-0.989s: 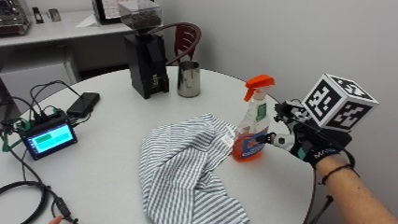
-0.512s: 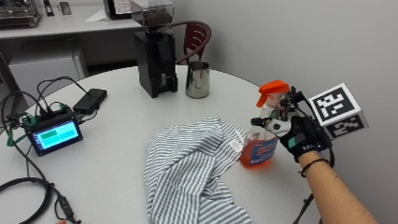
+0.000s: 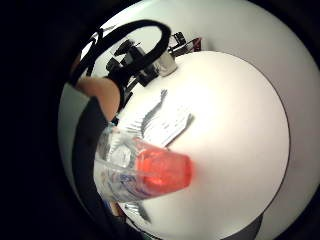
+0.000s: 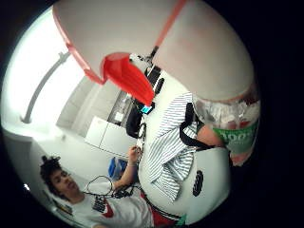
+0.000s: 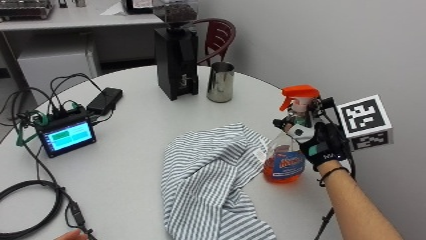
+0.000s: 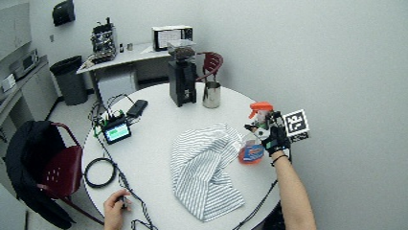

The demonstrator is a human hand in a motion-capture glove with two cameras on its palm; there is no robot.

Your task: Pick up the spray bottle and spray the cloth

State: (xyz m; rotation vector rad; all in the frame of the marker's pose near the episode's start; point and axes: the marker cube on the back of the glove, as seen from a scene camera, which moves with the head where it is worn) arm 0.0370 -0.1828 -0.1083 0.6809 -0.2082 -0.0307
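Holding: my gloved right hand [image 5: 324, 144] grips the spray bottle [image 5: 287, 145] at its neck, fingers curled round it.
Bottle: nozzle toward the striped cloth [image 5: 213, 182], just beside it; whether lifted, I cannot tell.
Left: spraying.

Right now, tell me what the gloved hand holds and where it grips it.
The hand grips the spray bottle at its neck, just below the orange trigger head.

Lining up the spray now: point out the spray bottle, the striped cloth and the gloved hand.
spray bottle [image 5: 285, 167], outside view, on its orange-filled lower body.
striped cloth [image 5: 203, 185], outside view, on its middle folds.
gloved right hand [image 5: 323, 145], outside view, on the back of the glove.
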